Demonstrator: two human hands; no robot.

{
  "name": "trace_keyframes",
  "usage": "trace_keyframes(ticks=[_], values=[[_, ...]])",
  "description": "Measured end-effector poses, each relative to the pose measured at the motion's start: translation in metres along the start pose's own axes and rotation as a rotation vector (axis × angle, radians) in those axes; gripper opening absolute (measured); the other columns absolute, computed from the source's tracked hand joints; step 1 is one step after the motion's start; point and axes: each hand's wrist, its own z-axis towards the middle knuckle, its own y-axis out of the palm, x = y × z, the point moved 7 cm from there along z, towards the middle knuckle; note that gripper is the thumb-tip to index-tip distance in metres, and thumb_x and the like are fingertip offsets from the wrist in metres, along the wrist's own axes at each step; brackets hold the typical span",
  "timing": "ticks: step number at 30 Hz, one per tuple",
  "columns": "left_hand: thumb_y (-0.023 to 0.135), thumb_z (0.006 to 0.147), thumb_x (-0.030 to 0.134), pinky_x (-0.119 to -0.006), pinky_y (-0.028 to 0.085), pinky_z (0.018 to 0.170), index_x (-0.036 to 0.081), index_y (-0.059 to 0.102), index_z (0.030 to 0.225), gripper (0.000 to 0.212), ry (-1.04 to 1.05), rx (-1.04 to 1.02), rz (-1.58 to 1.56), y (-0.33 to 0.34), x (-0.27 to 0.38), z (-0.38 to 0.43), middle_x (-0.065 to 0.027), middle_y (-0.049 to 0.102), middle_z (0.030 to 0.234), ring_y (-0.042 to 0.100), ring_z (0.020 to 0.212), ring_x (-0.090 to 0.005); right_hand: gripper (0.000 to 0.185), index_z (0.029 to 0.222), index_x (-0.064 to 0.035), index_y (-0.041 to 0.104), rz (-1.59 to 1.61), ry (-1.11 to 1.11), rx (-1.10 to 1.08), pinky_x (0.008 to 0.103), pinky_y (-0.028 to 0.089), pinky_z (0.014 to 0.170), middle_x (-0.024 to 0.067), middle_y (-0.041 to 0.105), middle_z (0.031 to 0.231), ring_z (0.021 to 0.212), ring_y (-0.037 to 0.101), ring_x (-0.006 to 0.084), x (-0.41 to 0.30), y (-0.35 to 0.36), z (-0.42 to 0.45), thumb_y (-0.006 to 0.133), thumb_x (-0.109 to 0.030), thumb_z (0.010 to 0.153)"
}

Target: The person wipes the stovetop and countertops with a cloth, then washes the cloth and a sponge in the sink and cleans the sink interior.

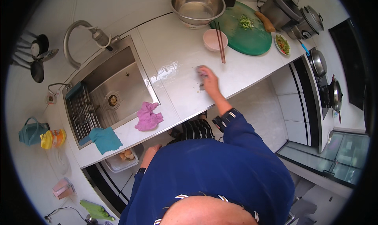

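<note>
On the white countertop, my right hand is closed around a small cloth, blurred, grey and pinkish in colour. Small crumbs lie beside it, and wet streaks shine to its left. My left hand hangs low beside my body, below the counter's front edge; its fingers are partly hidden and I see nothing in it. A crumpled pink cloth lies at the sink's near corner, and a teal cloth is draped at its lower edge. Beyond my right hand stands a pink bowl with brown chopsticks across it.
A steel basin stands at the back, beside a round green cutting board with chopped greens. A small dish of food sits right of it. The steel sink is at left; an open bin with eggshells is below the counter.
</note>
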Motion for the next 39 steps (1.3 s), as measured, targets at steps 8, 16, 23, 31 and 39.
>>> trace_keyframes(ticks=[8, 16, 23, 31, 39], values=[[0.044, 0.071, 0.02, -0.037, 0.04, 0.065, 0.0, 0.051, 0.086, 0.026, -0.154, 0.029, -0.092, 0.002, -0.015, -0.018, -0.0233, 0.051, 0.079, 0.049, 0.076, -0.0356, 0.039, 0.089, -0.0021, 0.047, -0.363, 0.062, 0.412, 0.0285, 0.038, 0.074, 0.0112, 0.049, 0.092, 0.087, 0.047, 0.0227, 0.063, -0.082, -0.052, 0.034, 0.014, 0.056], [0.045, 0.068, 0.014, -0.039, 0.039, 0.063, 0.001, 0.051, 0.083, 0.021, 0.03, 0.109, -0.098, 0.006, -0.021, -0.007, -0.0214, 0.051, 0.074, 0.048, 0.073, -0.0362, 0.037, 0.092, -0.0037, 0.047, 0.107, 0.173, 0.062, 0.0271, 0.036, 0.076, 0.0101, 0.05, 0.093, 0.087, 0.047, 0.0213, 0.007, 0.06, -0.017, 0.034, 0.01, 0.061], [0.045, 0.067, 0.009, -0.04, 0.039, 0.065, 0.002, 0.05, 0.09, 0.025, -0.085, 0.178, -0.125, 0.013, -0.05, -0.016, -0.0209, 0.052, 0.077, 0.048, 0.075, -0.0354, 0.032, 0.092, -0.0043, 0.046, -0.315, 0.341, 0.509, 0.0296, 0.039, 0.071, 0.0104, 0.05, 0.09, 0.081, 0.048, 0.0246, 0.087, -0.071, -0.006, 0.038, 0.006, 0.063], [0.044, 0.068, 0.01, -0.04, 0.039, 0.067, 0.004, 0.05, 0.092, 0.025, -0.154, 0.132, -0.151, 0.022, -0.043, -0.021, -0.0183, 0.052, 0.081, 0.049, 0.076, -0.0343, 0.033, 0.09, -0.0042, 0.047, -0.238, -0.13, 0.013, 0.0247, 0.038, 0.071, 0.011, 0.051, 0.088, 0.081, 0.049, 0.0197, -0.007, 0.086, 0.01, 0.036, 0.009, 0.062], [0.044, 0.069, 0.009, -0.039, 0.04, 0.067, 0.004, 0.05, 0.09, 0.023, -0.169, 0.191, -0.204, 0.02, -0.05, -0.019, -0.0176, 0.052, 0.084, 0.049, 0.076, -0.0339, 0.023, 0.092, -0.002, 0.046, 0.014, 0.256, 0.071, 0.0235, 0.039, 0.066, 0.0096, 0.053, 0.083, 0.075, 0.05, 0.0146, -0.004, 0.014, -0.011, 0.048, -0.007, 0.07]])
